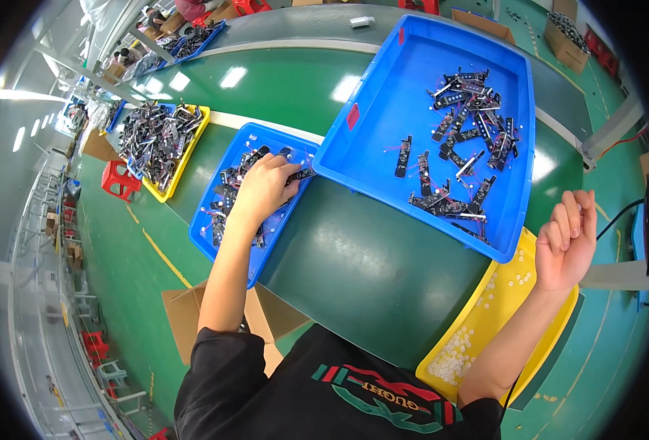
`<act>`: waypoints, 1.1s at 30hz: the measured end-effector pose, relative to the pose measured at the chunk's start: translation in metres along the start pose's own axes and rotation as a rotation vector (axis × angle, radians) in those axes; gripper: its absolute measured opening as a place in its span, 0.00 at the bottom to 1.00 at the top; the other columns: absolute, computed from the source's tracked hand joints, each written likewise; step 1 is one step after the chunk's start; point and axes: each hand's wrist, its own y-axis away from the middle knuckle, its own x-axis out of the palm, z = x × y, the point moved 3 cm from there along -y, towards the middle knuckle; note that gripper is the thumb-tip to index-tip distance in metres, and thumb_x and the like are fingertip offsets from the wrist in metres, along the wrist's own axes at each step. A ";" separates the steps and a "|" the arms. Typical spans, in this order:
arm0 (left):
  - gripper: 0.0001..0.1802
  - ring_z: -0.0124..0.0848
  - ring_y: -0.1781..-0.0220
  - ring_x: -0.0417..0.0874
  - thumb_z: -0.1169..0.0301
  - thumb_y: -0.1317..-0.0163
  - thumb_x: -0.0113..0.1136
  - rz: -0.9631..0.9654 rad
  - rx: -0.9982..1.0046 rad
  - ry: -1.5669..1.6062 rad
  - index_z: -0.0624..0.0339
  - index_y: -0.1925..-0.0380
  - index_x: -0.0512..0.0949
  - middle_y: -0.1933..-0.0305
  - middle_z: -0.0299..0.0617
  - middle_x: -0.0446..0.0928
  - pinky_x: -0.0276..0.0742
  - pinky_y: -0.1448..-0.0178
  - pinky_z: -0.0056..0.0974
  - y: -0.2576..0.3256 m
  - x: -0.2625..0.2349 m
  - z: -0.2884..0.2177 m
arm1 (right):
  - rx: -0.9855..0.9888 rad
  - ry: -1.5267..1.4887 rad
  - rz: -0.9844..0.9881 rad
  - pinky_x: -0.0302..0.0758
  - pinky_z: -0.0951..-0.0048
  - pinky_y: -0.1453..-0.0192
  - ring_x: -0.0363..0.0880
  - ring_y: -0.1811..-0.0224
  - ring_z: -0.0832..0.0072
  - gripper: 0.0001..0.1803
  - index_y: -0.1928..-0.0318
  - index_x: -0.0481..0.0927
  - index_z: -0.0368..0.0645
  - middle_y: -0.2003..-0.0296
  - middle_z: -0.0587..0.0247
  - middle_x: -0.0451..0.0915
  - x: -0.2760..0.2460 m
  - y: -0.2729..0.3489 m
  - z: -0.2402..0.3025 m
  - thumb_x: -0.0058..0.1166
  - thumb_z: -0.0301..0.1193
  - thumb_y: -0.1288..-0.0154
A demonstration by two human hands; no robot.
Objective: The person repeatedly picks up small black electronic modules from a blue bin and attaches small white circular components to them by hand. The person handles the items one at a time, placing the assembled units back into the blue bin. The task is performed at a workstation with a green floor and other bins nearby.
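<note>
My left hand [267, 187] is over the small blue tray [255, 273], its fingers closed on a narrow black circuit board [300, 176] with thin wires. Similar boards lie heaped in that tray, partly hidden under the hand. My right hand [565, 242] is raised above the yellow tray [442, 350], palm turned up and fingers curled in. What it holds, if anything, I cannot make out. Small white rings [453, 359] are scattered in the yellow tray. Between my hands, the large blue tray [372, 110] holds more black boards [471, 110] with red and purple wires.
A yellow tray [165, 195] piled with boards stands at the left, beside a red stool [121, 180]. An open cardboard box [181, 319] sits by my left elbow. A metal post [618, 125] rises at the right. People work at the far left.
</note>
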 end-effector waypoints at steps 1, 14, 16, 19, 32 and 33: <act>0.15 0.40 0.61 0.75 0.69 0.56 0.64 -0.002 -0.007 -0.018 0.61 0.66 0.81 0.69 0.42 0.75 0.73 0.52 0.41 0.001 -0.003 -0.002 | -0.003 -0.003 -0.006 0.47 0.79 0.86 0.46 0.86 0.82 0.15 0.67 0.65 0.41 0.83 0.69 0.54 -0.001 0.000 0.001 0.30 0.35 0.26; 0.13 0.37 0.60 0.74 0.67 0.56 0.63 -0.028 -0.061 -0.215 0.58 0.69 0.79 0.68 0.40 0.76 0.71 0.54 0.40 0.013 -0.003 0.003 | -0.037 -0.020 -0.071 0.46 0.82 0.85 0.48 0.84 0.84 0.13 0.51 0.66 0.34 0.80 0.70 0.56 0.010 0.006 -0.004 0.32 0.28 0.29; 0.09 0.37 0.60 0.75 0.67 0.53 0.61 -0.001 -0.069 -0.239 0.58 0.72 0.79 0.70 0.39 0.77 0.71 0.55 0.41 0.016 0.001 0.007 | -0.036 0.012 -0.104 0.46 0.82 0.85 0.49 0.85 0.84 0.13 0.51 0.66 0.34 0.81 0.71 0.56 0.018 0.006 -0.010 0.32 0.28 0.29; 0.07 0.38 0.62 0.75 0.67 0.49 0.59 0.014 -0.076 -0.238 0.58 0.75 0.79 0.72 0.40 0.77 0.70 0.56 0.42 0.011 0.000 -0.003 | 0.007 -0.020 -0.003 0.46 0.83 0.85 0.48 0.85 0.85 0.13 0.51 0.67 0.35 0.81 0.72 0.55 0.016 0.006 -0.011 0.33 0.29 0.29; 0.22 0.51 0.59 0.79 0.63 0.49 0.62 0.156 -0.106 0.124 0.63 0.55 0.74 0.64 0.56 0.79 0.74 0.55 0.49 -0.119 0.043 -0.130 | 0.204 -0.203 -0.091 0.50 0.86 0.88 0.55 0.84 0.86 0.18 0.55 0.72 0.31 0.81 0.72 0.60 0.013 0.000 -0.025 0.40 0.36 0.33; 0.25 0.52 0.58 0.79 0.63 0.49 0.62 0.170 -0.109 0.148 0.63 0.52 0.72 0.63 0.57 0.78 0.73 0.53 0.49 -0.123 0.048 -0.134 | 0.208 -0.206 -0.099 0.51 0.86 0.88 0.56 0.83 0.85 0.18 0.53 0.71 0.29 0.81 0.72 0.60 0.016 0.000 -0.026 0.40 0.33 0.35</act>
